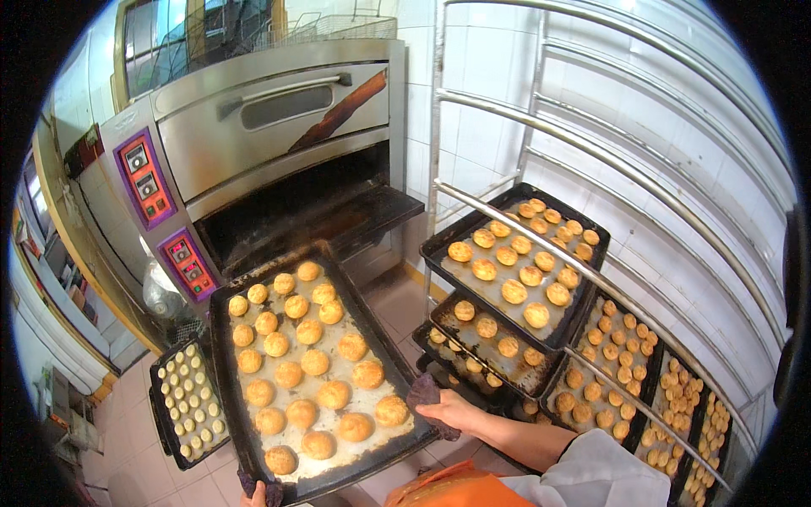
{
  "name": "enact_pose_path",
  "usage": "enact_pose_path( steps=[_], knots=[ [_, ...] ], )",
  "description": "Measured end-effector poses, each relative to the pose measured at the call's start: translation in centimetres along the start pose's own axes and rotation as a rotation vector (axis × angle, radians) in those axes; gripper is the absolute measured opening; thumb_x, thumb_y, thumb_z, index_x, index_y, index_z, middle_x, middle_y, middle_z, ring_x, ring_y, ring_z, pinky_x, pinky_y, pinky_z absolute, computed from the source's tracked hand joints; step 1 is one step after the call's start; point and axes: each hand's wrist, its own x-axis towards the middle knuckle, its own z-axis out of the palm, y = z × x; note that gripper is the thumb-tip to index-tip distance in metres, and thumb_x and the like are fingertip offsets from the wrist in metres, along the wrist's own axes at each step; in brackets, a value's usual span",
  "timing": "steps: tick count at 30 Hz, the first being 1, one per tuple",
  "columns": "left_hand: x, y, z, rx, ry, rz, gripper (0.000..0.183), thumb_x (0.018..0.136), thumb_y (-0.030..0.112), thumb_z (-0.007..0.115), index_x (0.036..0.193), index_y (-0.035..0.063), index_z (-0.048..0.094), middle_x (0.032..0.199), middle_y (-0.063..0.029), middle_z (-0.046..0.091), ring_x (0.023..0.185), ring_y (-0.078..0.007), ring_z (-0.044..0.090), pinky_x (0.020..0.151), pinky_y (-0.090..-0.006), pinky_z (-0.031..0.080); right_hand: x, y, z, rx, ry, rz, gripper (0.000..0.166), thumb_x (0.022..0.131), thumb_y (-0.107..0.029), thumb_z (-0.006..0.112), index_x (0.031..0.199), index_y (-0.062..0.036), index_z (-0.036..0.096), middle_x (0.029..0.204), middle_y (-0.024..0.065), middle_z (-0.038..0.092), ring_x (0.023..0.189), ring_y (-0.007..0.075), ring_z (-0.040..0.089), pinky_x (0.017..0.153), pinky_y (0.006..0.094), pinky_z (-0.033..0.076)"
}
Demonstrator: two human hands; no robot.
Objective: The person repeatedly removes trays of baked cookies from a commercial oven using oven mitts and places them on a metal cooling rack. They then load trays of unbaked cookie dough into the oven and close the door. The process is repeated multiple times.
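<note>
A black baking tray (378, 310) lined with pale paper carries several rows of round golden-brown pastries (315, 362). My right hand (448, 410) grips the tray's right rim through a dark cloth (423, 394). At the near left corner my left hand (255, 495) is partly cut off by the picture's lower edge. It holds the rim with another dark cloth (269, 493). The tray is in front of the deck oven (266, 120), whose lower door (380, 212) hangs open on a dark chamber.
To the right, a metal rack (437, 127) bears several trays of baked pastries, the upper one (586, 304) near my right arm. A tray of pale, unbaked-looking pieces (157, 405) sits low at left. Oven control panels (185, 261) face me beside the chamber.
</note>
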Motion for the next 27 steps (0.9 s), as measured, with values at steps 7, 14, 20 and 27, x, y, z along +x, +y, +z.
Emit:
enact_pose_path(
  steps=[7, 14, 20, 27],
  knots=[
    [-3.2, 2.5, -2.4, 0.017, -0.146, 0.126, 0.036, 0.089, 0.023, 0.052, 0.117, 0.001, 0.047, 0.098, -0.0107, 0.059, 0.084, -0.0211, 0.06, 0.069, -0.0335, 0.05, -12.8, -7.3, 3.2, 0.047, 0.115, -0.035, 0.017, 0.085, -0.016, 0.062, 0.092, 0.0, 0.06, 0.08, -0.0017, 0.058, 0.072, 0.007, 0.048, 0.062, 0.0247, 0.039],
    [-3.8, 11.0, -3.8, 0.057, -0.255, 0.066, 0.016, 0.083, 0.009, 0.056, 0.094, -0.0022, 0.055, 0.075, -0.0087, 0.061, 0.061, -0.0191, 0.062, 0.054, -0.0309, 0.051, -22.3, -9.1, 8.5, 0.158, 0.315, -0.032, 0.026, 0.085, -0.015, 0.058, 0.105, 0.0016, 0.06, 0.093, 0.0042, 0.061, 0.081, 0.0124, 0.054, 0.072, 0.028, 0.043],
    [2.6, 15.2, -5.8, 0.125, -0.508, 0.001, 0.013, 0.082, 0.006, 0.056, 0.091, -0.0022, 0.056, 0.071, -0.0067, 0.06, 0.059, -0.0165, 0.06, 0.053, -0.0288, 0.05, -25.6, -10.8, 16.0, 0.28, 0.526, -0.042, 0.026, 0.085, -0.015, 0.058, 0.105, 0.0011, 0.06, 0.096, 0.004, 0.06, 0.084, 0.0129, 0.054, 0.074, 0.0289, 0.042],
    [10.7, 18.1, -4.9, 0.135, -0.753, -0.059, 0.022, 0.082, 0.004, 0.055, 0.101, -0.0072, 0.053, 0.082, -0.0109, 0.062, 0.065, -0.0199, 0.063, 0.059, -0.0312, 0.052, -25.1, -12.9, 24.7, 0.406, 0.789, 0.086, 0.028, 0.085, -0.019, 0.06, 0.103, 0.0022, 0.06, 0.096, 0.0057, 0.062, 0.086, 0.0138, 0.056, 0.074, 0.0296, 0.042]
  ],
)
